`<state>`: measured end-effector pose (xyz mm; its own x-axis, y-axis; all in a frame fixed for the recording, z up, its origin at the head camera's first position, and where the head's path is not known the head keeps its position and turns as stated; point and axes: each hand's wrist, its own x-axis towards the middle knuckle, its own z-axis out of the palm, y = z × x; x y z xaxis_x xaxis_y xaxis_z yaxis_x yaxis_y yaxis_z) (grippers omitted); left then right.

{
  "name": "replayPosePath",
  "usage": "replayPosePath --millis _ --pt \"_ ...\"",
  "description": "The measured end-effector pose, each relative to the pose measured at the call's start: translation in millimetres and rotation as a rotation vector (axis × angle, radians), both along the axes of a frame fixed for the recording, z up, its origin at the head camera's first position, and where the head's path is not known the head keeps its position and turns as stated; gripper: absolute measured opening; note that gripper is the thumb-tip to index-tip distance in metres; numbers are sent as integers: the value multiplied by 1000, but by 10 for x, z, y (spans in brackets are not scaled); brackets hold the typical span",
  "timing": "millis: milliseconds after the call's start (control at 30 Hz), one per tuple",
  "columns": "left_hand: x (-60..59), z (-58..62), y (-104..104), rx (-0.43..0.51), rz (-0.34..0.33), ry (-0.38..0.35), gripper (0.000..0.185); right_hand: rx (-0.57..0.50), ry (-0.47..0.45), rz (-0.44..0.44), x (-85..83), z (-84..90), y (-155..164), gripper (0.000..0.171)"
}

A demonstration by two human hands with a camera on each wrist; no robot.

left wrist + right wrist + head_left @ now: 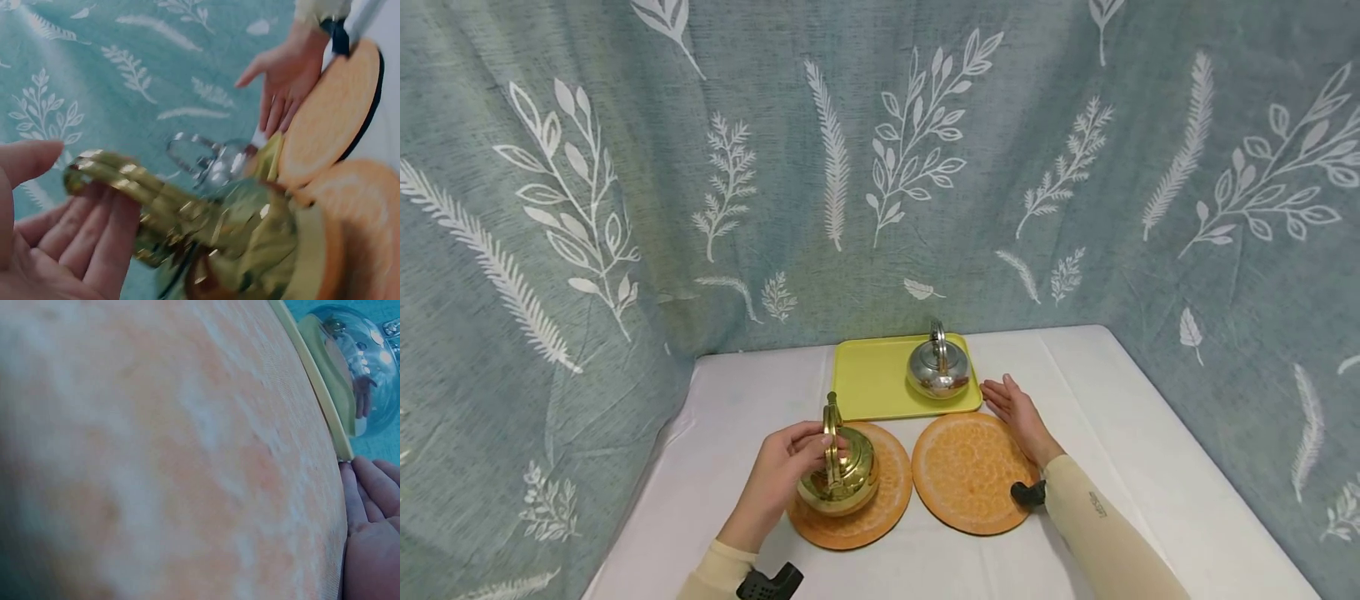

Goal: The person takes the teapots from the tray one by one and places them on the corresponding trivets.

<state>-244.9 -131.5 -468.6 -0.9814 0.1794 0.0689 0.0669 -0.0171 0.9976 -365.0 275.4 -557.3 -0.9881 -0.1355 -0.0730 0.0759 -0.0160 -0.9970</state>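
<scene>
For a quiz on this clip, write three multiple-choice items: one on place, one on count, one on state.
1. Where does the silver kettle stand?
A. on the tray
B. on a mat
C. on the bare table

2. How many orange mats lie on the table?
A. one
B. two
C. three

3. What is the left hand doing?
A. lying flat on the table
B. holding the gold kettle at its handle
C. lifting the tray

Answers: 1 A, it sits in the tray's right part. 2 B, the left mat and right mat lie side by side. 3 B, its fingers are at the handle, while the right hand is open.
</scene>
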Motion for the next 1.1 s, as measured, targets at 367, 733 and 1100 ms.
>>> replayPosePath --millis 367,733,1100 --pt "-191 684 -334 -161 195 232 34 25 5 2 -52 124 46 95" --pt "-1119 1442 524 -413 -184 140 38 5 5 -1 -26 43 117 98" --pt "-1535 1272 1187 -345 -226 4 43 -11 29 2 -21 -83 -1 91"
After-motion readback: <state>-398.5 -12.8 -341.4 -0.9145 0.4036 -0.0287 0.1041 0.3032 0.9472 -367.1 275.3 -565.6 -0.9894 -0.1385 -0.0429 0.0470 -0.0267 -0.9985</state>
